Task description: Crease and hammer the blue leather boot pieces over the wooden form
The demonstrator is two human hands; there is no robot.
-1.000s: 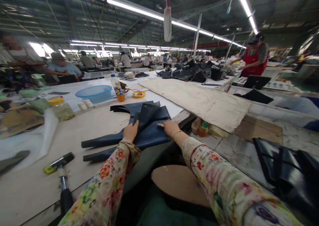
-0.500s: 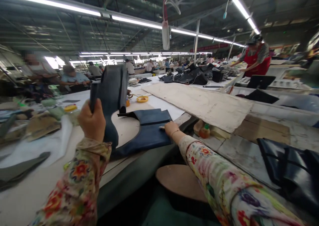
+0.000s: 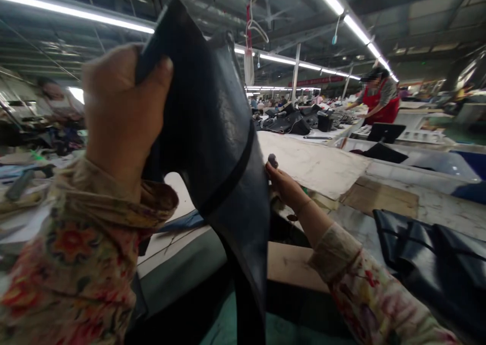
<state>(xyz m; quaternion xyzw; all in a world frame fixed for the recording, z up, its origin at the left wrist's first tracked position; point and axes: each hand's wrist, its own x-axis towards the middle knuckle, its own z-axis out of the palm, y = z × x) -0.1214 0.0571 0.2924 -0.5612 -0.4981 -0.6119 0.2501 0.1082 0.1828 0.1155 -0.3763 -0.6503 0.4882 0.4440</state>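
My left hand (image 3: 121, 109) is closed round the top edge of a dark blue leather piece (image 3: 220, 147), lifted high and close to the camera. The piece hangs down past the table edge with a darker strip along it. My right hand (image 3: 283, 183) touches the piece's right edge, fingers pinched on it near a small dark tip. Another dark blue piece (image 3: 178, 221) lies on the table under the raised one, mostly hidden.
A long pale cloth (image 3: 315, 165) covers the table ahead. Dark leather pieces (image 3: 429, 254) lie at the right. A person in a red apron (image 3: 379, 104) works at the far right beside a pile of black pieces (image 3: 288, 124). Other people sit at the left (image 3: 56, 104).
My left hand has lifted the leather piece from the table up high, close to the camera. My right hand rose from the flat piece to the raised piece's edge.
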